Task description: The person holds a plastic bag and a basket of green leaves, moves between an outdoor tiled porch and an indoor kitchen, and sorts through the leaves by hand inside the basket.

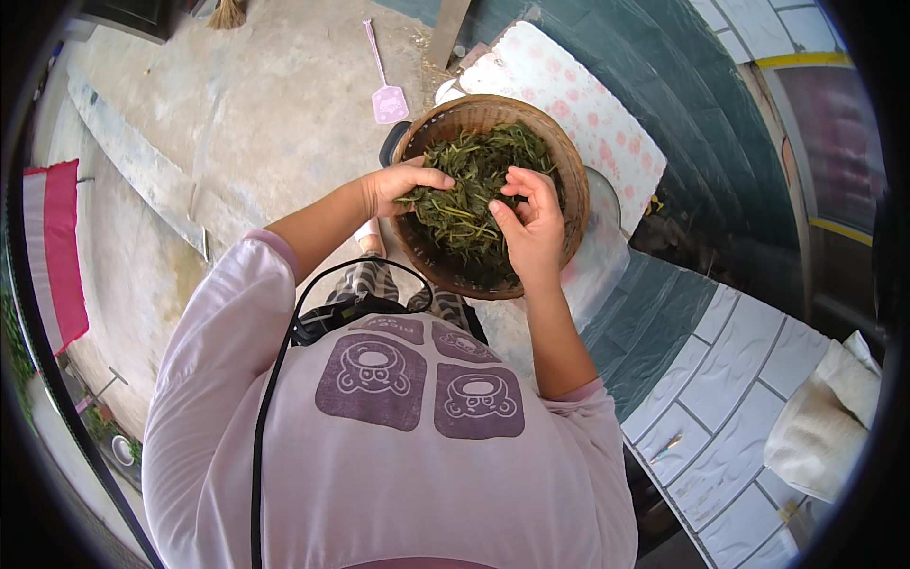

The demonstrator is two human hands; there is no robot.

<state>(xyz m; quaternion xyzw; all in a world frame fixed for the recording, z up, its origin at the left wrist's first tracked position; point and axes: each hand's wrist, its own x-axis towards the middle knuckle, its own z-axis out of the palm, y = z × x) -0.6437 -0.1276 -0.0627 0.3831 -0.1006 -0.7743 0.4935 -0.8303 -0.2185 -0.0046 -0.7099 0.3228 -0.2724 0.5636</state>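
Note:
A round woven basket [577, 213] stands before me, holding a heap of dark green wilted leaves with stems [473, 167]. My left hand [405, 186] is at the basket's left side, its thumb over a bunch of the leafy stems and its fingers partly hidden beneath them. On the right of the heap, my right hand [532, 217] is over the leaves with curled fingers, thumb and fingertips near each other. Whether a stem lies between those fingertips cannot be made out.
Behind the basket lies a white board with pink flowers [604, 114]. A pink fly swatter [389, 103] rests on the concrete floor, with a straw broom [227, 14] farther off. A tiled ledge [739, 355] with a white cloth [817, 434] is at right. A black cable [264, 427] hangs down my front.

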